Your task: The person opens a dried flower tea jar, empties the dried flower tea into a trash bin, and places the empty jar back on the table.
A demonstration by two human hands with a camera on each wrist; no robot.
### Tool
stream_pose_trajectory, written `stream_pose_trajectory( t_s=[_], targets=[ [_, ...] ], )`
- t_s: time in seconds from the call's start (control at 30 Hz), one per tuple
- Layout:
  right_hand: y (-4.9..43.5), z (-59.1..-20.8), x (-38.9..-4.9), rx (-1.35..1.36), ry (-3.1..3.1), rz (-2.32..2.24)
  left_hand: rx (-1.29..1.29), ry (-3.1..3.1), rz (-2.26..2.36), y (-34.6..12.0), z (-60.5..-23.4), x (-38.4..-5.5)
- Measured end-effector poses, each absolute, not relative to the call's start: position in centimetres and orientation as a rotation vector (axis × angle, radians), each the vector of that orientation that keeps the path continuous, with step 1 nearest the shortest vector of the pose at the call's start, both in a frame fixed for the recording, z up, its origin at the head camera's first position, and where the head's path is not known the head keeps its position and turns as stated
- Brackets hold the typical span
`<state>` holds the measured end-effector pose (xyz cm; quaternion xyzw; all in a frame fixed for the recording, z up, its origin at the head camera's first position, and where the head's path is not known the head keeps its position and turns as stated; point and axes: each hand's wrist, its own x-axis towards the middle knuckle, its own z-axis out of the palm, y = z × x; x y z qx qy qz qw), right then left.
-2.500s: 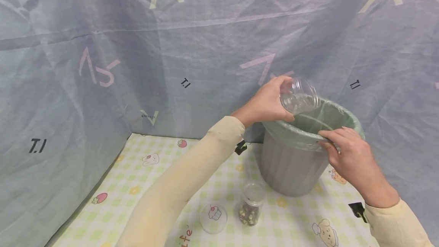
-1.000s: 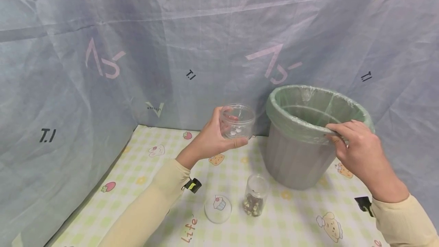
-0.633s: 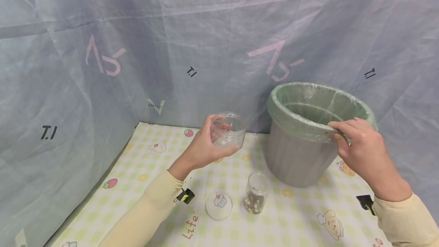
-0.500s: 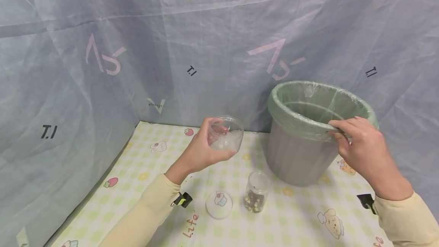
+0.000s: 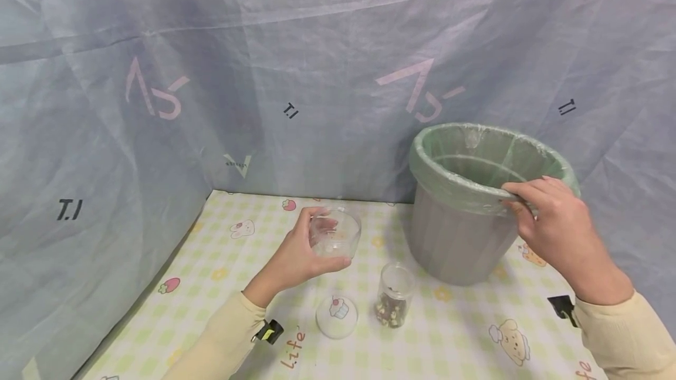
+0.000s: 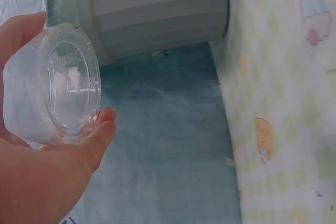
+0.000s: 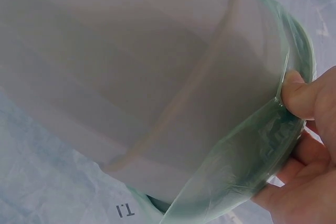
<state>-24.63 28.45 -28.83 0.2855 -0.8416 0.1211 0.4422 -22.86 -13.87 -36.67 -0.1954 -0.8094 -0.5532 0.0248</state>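
My left hand (image 5: 298, 254) holds a wide clear plastic jar (image 5: 338, 245) without a lid, fingers and thumb curled round its side above the tablecloth. In the left wrist view the jar's round base (image 6: 71, 82) faces the camera. My right hand (image 5: 554, 221) pinches the near rim of a grey trash can (image 5: 459, 245), lined with a green bag (image 5: 454, 192) folded over its edge. In the right wrist view the thumb (image 7: 299, 98) presses the bag against the outside of the rim. The can leans slightly toward me.
A smaller clear jar (image 5: 393, 298) with dark and pale bits inside stands uncovered before the can. Left of it a clear round lid (image 5: 337, 324) lies flat on the checked tablecloth (image 5: 422, 345). Blue-grey cloth (image 5: 327, 75) hangs behind the table and along its left side.
My left hand has brought the wide jar from over the trash can's opening, where it was tipped, left and down toward the table. My right hand has kept its hold on the rim.
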Motion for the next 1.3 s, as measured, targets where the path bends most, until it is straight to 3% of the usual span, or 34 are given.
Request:
stream_pose_trajectory(
  t_s=[1.3],
  targets=[
    [28.5,-28.8,-24.7,0.712,-2.099,0.313,-0.252,-2.749,-1.368,-17.6,-41.5,-20.7]
  ],
)
